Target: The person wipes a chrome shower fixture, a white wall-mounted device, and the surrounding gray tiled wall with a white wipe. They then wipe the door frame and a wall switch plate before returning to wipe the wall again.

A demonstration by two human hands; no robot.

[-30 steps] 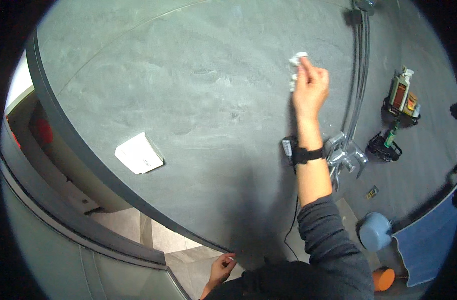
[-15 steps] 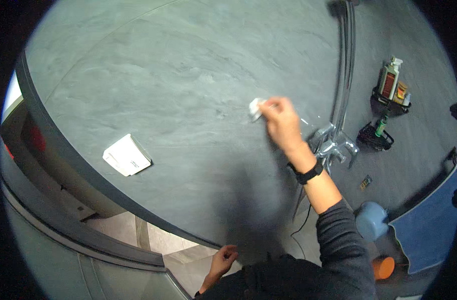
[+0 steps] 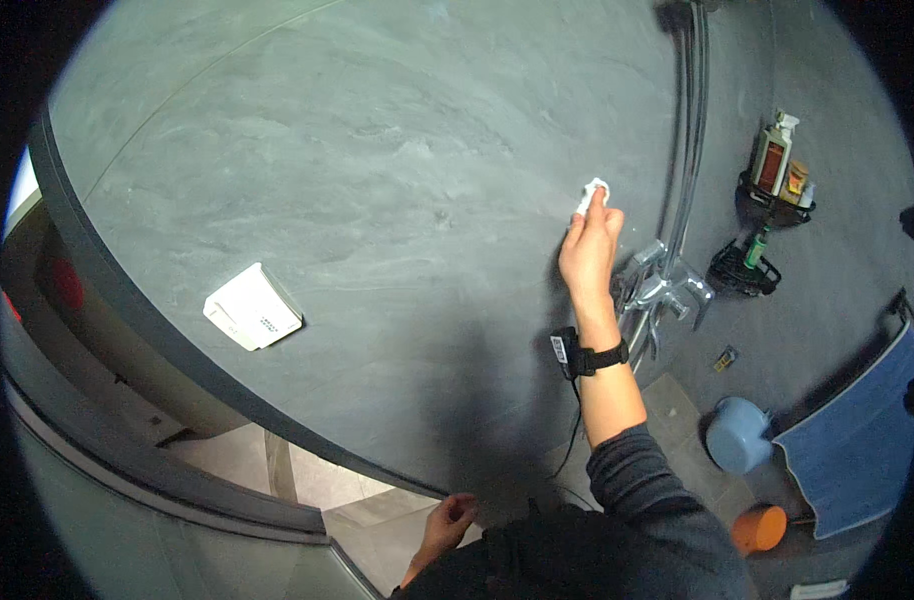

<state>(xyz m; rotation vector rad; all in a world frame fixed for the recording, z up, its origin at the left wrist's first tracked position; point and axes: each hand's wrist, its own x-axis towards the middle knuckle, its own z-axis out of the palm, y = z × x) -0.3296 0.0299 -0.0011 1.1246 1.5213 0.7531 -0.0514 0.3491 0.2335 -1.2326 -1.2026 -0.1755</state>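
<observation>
My right hand (image 3: 592, 250) is closed on a small white wad (image 3: 591, 194), a crumpled tissue or cloth; I cannot tell which. It holds the wad against the grey marbled wall (image 3: 377, 200), left of the chrome shower rail. A black strap with a small box and a cable is round my right wrist. Low in the middle, my left hand (image 3: 451, 517) hangs by the wall's dark edge, fingers loosely curled, with nothing visible in them.
A white box (image 3: 254, 308) is fixed to the wall at left. Right of my hand are the chrome shower tap (image 3: 662, 290) and two black corner baskets (image 3: 745, 270) with bottles. Below them are a blue dipper (image 3: 739, 435), an orange tub (image 3: 759, 529) and a blue cloth (image 3: 852, 430).
My right hand has moved right and slightly up across the wall with the white wad, and its wrist has turned more upright. My left hand stays almost where it was.
</observation>
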